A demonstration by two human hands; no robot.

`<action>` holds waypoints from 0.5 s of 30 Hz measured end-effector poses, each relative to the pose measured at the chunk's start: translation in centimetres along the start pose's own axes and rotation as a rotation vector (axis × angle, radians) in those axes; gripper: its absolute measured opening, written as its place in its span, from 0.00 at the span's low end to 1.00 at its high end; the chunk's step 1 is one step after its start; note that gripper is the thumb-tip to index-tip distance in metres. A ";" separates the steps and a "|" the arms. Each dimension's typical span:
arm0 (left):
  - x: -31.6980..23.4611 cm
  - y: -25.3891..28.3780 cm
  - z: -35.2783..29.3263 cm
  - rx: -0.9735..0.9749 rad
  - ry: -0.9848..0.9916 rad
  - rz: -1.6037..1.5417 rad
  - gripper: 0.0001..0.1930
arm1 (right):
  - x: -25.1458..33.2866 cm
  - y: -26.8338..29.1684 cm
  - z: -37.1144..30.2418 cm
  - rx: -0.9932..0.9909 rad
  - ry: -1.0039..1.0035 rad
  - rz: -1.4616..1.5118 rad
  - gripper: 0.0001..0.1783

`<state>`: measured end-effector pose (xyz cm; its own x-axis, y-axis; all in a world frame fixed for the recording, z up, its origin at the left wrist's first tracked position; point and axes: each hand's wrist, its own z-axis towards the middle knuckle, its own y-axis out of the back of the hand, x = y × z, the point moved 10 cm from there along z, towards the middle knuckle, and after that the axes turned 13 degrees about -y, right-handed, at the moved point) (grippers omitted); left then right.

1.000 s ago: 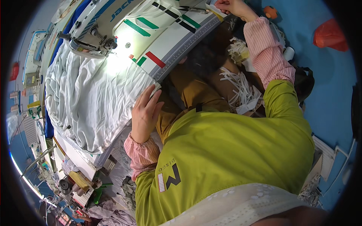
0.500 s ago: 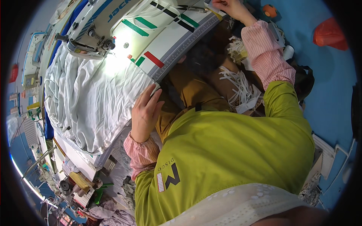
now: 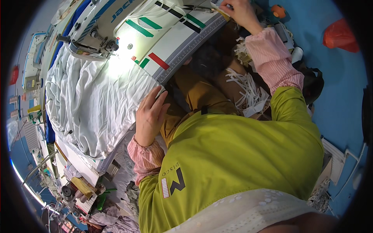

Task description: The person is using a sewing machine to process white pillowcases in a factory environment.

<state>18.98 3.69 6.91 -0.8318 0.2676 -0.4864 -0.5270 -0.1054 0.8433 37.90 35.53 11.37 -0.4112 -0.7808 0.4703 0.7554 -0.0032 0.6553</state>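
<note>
Right grip (image 3: pixel 241 14): drawn slightly toward the body in the last half-second, bent fingers held at the right end of the counter (image 3: pixel 173 40); whether anything is pinched cannot be told.
Left grip (image 3: pixel 149 118): kept in place, fingers laid over the near corner of the white cloth (image 3: pixel 91 101); any pinch underneath is hidden.
Cloth: spread in folds left of the left grip, judged undisturbed by the right grip's shift.
Sewing machine (image 3: pixel 99 37): set beyond the left grip, the cloth's far edge partly blocked by its head, the spot beneath washed out by glare.
Snips (image 3: pixel 198 8): laid left of the right grip.
White strips (image 3: pixel 245 87): heaped bodyward of the right grip.
Red bag (image 3: pixel 340 35): seen well right of it.
</note>
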 end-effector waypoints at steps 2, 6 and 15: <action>0.0 0.1 0.2 -0.006 -0.004 0.002 0.19 | -1.3 0.8 0.1 0.065 -0.207 -0.162 0.11; -1.3 0.0 1.9 -0.071 -0.062 -0.119 0.17 | -1.6 2.9 -0.8 0.111 -0.583 0.162 0.12; -1.1 -7.7 3.9 -0.481 0.478 -1.755 0.22 | 16.1 -1.5 -9.8 0.285 -0.129 0.504 0.05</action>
<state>24.58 7.98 1.87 0.7082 0.1102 -0.6974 -0.6477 -0.2917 -0.7038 35.16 16.79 12.20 -0.1096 -0.5599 0.8213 0.7140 0.5305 0.4569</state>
